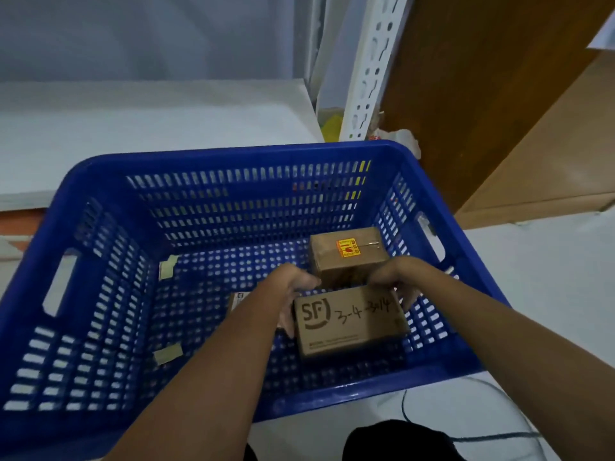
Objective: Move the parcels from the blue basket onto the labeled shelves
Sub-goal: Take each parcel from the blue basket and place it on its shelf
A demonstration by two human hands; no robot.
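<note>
Much of the scene is only partly readable: a third parcel point(240, 299) inside the blue basket point(83, 181) shows just a pale label corner from behind the left forearm, and the person's fingers are mostly tucked out of sight around the box they hold. That box, the SF parcel point(349, 322), sits low in the basket's right half, close to its near wall. Its long axis runs left to right across the basket, its printed top face tilted toward the camera, with the logo at the left end and handwritten digits trailing to the right; the last figures are hard to read. The left hand point(293, 294) grips the parcel's left end, and the right hand point(394, 281) curls over its far right corner, so both hands are clamped on it from opposite ends. Just beyond it, toward the basket's far wall, lies a taped parcel point(347, 256) with a red and yellow sticker whose print is illegible. Past the basket's far right corner stands a white slotted shelf post point(369, 71).
</note>
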